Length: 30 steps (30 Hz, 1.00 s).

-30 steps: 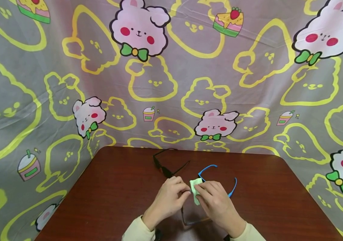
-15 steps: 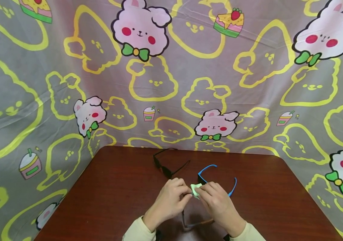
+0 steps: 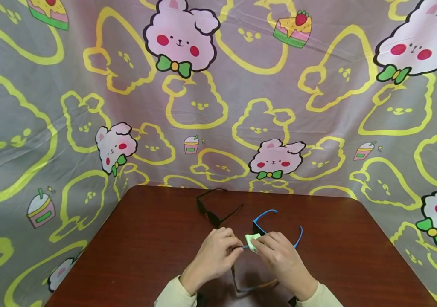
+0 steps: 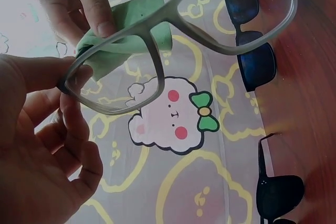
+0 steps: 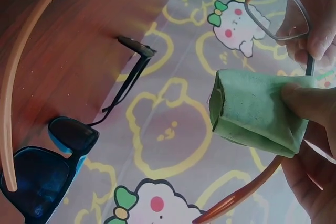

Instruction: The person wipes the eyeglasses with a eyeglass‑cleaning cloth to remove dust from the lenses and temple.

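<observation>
My left hand (image 3: 218, 251) pinches a pair of eyeglasses (image 4: 160, 22) at the corner of its frame, by the hinge. The glasses have clear lenses, a greyish frame and brown temple tips. A folded light green cloth (image 5: 257, 108) wraps one temple, and my right hand (image 3: 281, 258) pinches it there with thumb and fingers. Between left fingertips and cloth shows a short dark stretch of that temple (image 5: 310, 66); its brown tip (image 5: 239, 195) comes out beyond the cloth. The other temple (image 3: 254, 288) points toward me, below the hands.
Black sunglasses (image 3: 214, 219) lie with temples spread on the brown table (image 3: 145, 238), beyond my left hand. Blue-armed sunglasses (image 3: 297, 238) lie just beyond my right hand, which partly covers them. A rabbit-patterned curtain (image 3: 203, 98) surrounds the table's back and sides.
The cloth, hanging longer a second ago, is now folded more compactly around the temple. It has slid slightly right with my right hand, baring a bit of temple beside the left fingers.
</observation>
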Each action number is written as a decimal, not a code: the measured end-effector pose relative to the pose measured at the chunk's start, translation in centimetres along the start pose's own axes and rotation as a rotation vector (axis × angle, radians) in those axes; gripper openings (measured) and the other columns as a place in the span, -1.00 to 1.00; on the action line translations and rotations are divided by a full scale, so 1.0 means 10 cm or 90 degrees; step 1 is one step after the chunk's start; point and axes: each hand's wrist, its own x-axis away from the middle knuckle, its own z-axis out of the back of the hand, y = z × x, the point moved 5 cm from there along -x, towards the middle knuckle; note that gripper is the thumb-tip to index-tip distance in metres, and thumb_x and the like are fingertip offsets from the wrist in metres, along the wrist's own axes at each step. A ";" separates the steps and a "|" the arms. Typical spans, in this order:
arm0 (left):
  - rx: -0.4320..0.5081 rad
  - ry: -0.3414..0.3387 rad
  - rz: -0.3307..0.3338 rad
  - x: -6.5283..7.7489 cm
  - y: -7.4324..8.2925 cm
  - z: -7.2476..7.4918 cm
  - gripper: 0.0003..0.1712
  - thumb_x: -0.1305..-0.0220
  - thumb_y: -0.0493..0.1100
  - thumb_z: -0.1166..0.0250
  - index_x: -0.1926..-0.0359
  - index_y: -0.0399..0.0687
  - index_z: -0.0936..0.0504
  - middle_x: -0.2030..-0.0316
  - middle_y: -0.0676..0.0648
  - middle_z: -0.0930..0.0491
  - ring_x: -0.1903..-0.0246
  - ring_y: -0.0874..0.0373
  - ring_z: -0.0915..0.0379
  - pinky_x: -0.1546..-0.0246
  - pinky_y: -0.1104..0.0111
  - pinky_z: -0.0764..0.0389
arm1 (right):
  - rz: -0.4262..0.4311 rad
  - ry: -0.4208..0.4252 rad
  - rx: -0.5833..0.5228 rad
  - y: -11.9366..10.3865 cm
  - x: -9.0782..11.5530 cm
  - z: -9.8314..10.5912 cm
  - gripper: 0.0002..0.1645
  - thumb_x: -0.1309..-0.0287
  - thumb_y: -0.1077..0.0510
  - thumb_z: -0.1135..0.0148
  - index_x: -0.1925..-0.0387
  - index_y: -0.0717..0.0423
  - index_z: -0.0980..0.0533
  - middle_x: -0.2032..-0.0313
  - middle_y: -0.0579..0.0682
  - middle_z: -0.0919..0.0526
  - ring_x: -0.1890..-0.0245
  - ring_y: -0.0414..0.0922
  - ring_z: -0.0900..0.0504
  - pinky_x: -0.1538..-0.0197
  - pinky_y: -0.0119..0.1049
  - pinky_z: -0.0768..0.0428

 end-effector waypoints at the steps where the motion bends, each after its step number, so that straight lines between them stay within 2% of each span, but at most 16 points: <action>1: 0.000 -0.002 -0.001 0.00 0.00 0.00 -0.96 -0.10 -0.18 -0.37 0.46 0.05 -0.70 0.51 0.20 -0.41 0.47 0.34 -0.30 0.40 0.54 -0.26 | 0.001 0.000 0.001 0.00 0.00 0.00 -0.76 -0.08 0.26 -0.22 0.18 0.16 -0.66 0.34 -0.07 -0.61 0.36 -0.13 -0.54 0.28 -0.22 -0.48; 3: 0.000 -0.004 -0.002 0.00 -0.01 0.00 -0.95 -0.10 -0.18 -0.37 0.46 0.06 -0.70 0.50 0.20 -0.41 0.47 0.34 -0.31 0.40 0.55 -0.26 | 0.001 0.003 0.001 0.01 0.01 0.00 -0.77 -0.28 0.20 -0.11 0.19 0.17 -0.65 0.35 -0.07 -0.60 0.36 -0.13 -0.54 0.28 -0.22 -0.47; 4: 0.001 -0.005 -0.001 0.01 -0.01 0.00 -0.95 -0.11 -0.18 -0.37 0.46 0.06 -0.70 0.50 0.20 -0.42 0.47 0.35 -0.31 0.40 0.55 -0.26 | 0.000 0.006 0.003 0.01 0.01 0.01 -0.70 -0.36 0.15 -0.01 0.19 0.17 -0.66 0.35 -0.07 -0.60 0.37 -0.13 -0.54 0.29 -0.23 -0.47; 7: 0.002 0.000 0.005 0.02 -0.02 0.01 -0.96 -0.08 -0.20 -0.38 0.46 0.07 -0.70 0.51 0.22 -0.42 0.47 0.36 -0.30 0.39 0.55 -0.26 | -0.004 0.013 0.015 0.03 0.03 0.03 -0.53 -0.45 0.08 0.19 0.21 0.17 -0.66 0.38 -0.08 -0.59 0.39 -0.13 -0.53 0.32 -0.23 -0.47; 9: 0.006 0.003 0.010 0.02 -0.03 0.02 -0.96 -0.07 -0.21 -0.39 0.46 0.06 -0.70 0.51 0.22 -0.41 0.47 0.37 -0.29 0.39 0.54 -0.26 | -0.009 0.011 0.019 0.04 0.04 0.04 -0.51 -0.45 0.09 0.21 0.22 0.17 -0.67 0.39 -0.08 -0.59 0.40 -0.13 -0.53 0.33 -0.23 -0.46; 13: 0.025 -0.007 0.024 0.03 -0.05 0.02 -0.94 -0.10 -0.22 -0.37 0.44 0.07 -0.71 0.50 0.23 -0.41 0.46 0.40 -0.28 0.40 0.54 -0.25 | -0.018 -0.009 0.016 0.06 0.06 0.04 -0.50 -0.43 0.07 0.22 0.19 0.17 -0.66 0.37 -0.07 -0.60 0.38 -0.13 -0.53 0.31 -0.23 -0.47; 21: 0.052 -0.004 0.052 0.06 -0.09 0.05 -0.95 -0.11 -0.21 -0.37 0.41 0.06 -0.71 0.48 0.26 -0.42 0.44 0.42 -0.31 0.39 0.52 -0.27 | -0.004 0.048 0.016 0.10 0.08 0.09 -0.60 -0.41 0.08 0.06 0.26 0.20 -0.67 0.42 -0.08 -0.59 0.43 -0.12 -0.53 0.35 -0.25 -0.44; 25: 0.058 -0.008 0.050 0.06 -0.10 0.06 -0.96 -0.13 -0.21 -0.36 0.40 0.05 -0.71 0.47 0.25 -0.43 0.43 0.41 -0.33 0.38 0.51 -0.29 | 0.000 0.049 0.013 0.11 0.09 0.09 -0.61 -0.40 0.09 0.04 0.27 0.21 -0.66 0.42 -0.07 -0.60 0.44 -0.12 -0.53 0.35 -0.26 -0.43; 30: 0.071 0.005 0.041 0.06 -0.12 0.07 -0.95 -0.13 -0.23 -0.36 0.40 0.04 -0.71 0.46 0.25 -0.44 0.43 0.41 -0.35 0.36 0.50 -0.38 | -0.020 0.062 0.028 0.15 0.11 0.10 -0.59 -0.41 0.08 0.06 0.30 0.20 -0.65 0.41 -0.09 -0.60 0.42 -0.13 -0.53 0.36 -0.27 -0.44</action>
